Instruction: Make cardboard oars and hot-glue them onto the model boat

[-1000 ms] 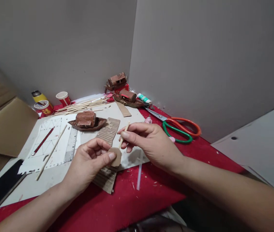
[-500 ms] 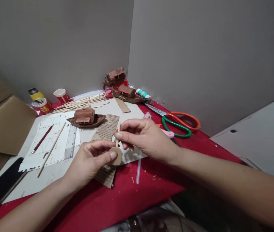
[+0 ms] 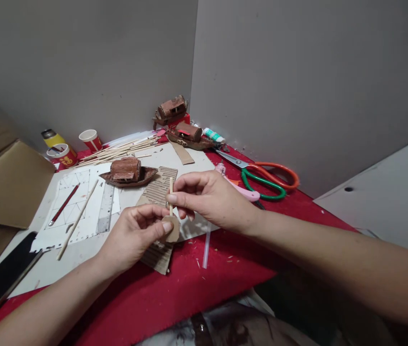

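Between thumb and fingers, my left hand [image 3: 135, 235] pinches a small rounded piece of cardboard [image 3: 172, 230]. A short wooden stick [image 3: 171, 185] stands upright at the top edge of that piece, pinched by my right hand [image 3: 204, 197]. Whether the stick goes into the cardboard or only touches it, I cannot tell. Beneath both hands lies a strip of corrugated cardboard [image 3: 159, 257]. Just beyond them sits a brown model boat [image 3: 128, 173] with a rounded cabin.
Two more model boats [image 3: 187, 134] stand at the back corner beside a glue tube [image 3: 213, 135]. Large scissors [image 3: 265, 180] lie right. Left are wooden sticks [image 3: 125, 150], paper cups [image 3: 90, 139], a red pencil [image 3: 65, 204], a ruler [image 3: 105, 211] and a cardboard box [image 3: 13, 187].
Both hands, with the cardboard piece and stick, have shifted slightly left and up in the view. The stick now stands more upright. Both grips are unchanged.
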### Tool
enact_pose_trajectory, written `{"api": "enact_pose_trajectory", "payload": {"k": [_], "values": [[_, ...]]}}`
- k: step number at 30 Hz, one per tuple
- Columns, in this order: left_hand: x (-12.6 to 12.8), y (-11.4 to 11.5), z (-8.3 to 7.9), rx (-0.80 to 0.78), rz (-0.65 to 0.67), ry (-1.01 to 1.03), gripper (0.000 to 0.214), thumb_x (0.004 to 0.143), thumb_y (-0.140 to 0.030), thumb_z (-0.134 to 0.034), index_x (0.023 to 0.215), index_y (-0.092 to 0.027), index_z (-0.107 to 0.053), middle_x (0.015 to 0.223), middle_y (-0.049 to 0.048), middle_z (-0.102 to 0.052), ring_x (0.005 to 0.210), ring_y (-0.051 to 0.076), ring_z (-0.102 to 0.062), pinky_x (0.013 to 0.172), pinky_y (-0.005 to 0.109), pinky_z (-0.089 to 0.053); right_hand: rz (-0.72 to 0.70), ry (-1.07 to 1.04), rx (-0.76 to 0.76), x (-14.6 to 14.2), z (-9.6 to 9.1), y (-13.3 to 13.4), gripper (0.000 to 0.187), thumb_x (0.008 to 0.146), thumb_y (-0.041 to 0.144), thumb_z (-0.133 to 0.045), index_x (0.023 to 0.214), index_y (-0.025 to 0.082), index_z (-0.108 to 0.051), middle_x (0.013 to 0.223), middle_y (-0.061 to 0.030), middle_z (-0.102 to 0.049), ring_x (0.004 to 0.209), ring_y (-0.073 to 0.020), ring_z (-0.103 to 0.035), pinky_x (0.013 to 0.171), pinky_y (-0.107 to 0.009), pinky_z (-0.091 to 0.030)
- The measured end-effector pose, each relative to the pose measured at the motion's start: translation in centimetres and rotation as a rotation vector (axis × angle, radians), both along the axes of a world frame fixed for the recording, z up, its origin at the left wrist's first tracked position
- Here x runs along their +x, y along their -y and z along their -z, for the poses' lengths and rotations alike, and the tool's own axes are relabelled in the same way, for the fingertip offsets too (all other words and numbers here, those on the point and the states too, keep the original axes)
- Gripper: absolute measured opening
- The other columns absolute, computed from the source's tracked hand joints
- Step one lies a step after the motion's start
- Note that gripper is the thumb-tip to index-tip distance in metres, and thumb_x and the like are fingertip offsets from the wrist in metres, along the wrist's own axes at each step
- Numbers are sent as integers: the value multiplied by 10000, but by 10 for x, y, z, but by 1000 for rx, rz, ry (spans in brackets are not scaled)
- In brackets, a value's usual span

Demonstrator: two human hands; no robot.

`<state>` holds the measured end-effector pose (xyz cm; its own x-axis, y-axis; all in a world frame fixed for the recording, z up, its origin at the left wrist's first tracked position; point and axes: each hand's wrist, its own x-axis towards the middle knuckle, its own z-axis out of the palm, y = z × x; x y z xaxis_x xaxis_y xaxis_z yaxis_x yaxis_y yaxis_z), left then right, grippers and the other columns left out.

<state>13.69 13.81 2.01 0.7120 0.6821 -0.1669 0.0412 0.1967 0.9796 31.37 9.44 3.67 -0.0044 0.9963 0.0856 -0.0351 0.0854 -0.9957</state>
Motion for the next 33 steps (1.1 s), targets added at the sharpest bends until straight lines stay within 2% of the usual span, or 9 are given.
{"api": "enact_pose_trajectory", "payload": {"k": [8,14,18,22,25,29,33], "values": [[1,0,0,19,-10,-4,168,731,-264,-751,816,-142,-672,693,7,-661,623,107,-556,619,213,-436,-22,-18,10,-2,2,-5,168,690,257,-750,685,150,-620,523,55,-578,472,-79,-531,436,-184,-415],[4,0,5,-25,-41,32,184,737,-293,-738,816,-142,-667,650,-10,-624,581,99,-518,605,224,-412,-43,34,-21,2,6,-6,148,705,231,-730,789,150,-638,657,35,-603,548,-68,-516,512,-190,-419],[6,1,7,-44,-90,45,216,701,-303,-763,795,-141,-656,599,-27,-589,555,94,-495,585,222,-389,-73,68,-17,1,9,-6,218,672,282,-770,752,157,-610,635,49,-543,573,-81,-485,531,-204,-393],[7,3,8,-64,-108,26,251,680,-315,-779,795,-137,-645,609,-15,-612,547,95,-508,583,226,-397,-65,118,-13,-1,12,-6,158,721,243,-724,713,149,-597,607,58,-508,550,-68,-429,494,-190,-331],[6,3,10,-92,-120,34,277,663,-310,-795,813,-133,-644,630,-10,-628,551,93,-527,584,223,-418,-64,76,2,-1,12,-6,180,720,270,-729,714,152,-594,651,42,-551,578,-79,-476,530,-200,-376],[4,-1,11,-92,-154,27,279,665,-307,-800,802,-126,-637,639,-3,-639,553,91,-549,563,206,-429,45,36,37,6,9,-10,251,725,364,-722,737,170,-563,621,45,-544,544,-94,-504,509,-217,-418],[3,-8,12,-60,-226,65,282,715,-337,-764,827,-155,-580,643,-17,-638,538,92,-563,535,202,-456,104,226,-42,18,12,-17,239,749,378,-647,766,179,-516,593,51,-529,501,-93,-508,451,-203,-401]]}}
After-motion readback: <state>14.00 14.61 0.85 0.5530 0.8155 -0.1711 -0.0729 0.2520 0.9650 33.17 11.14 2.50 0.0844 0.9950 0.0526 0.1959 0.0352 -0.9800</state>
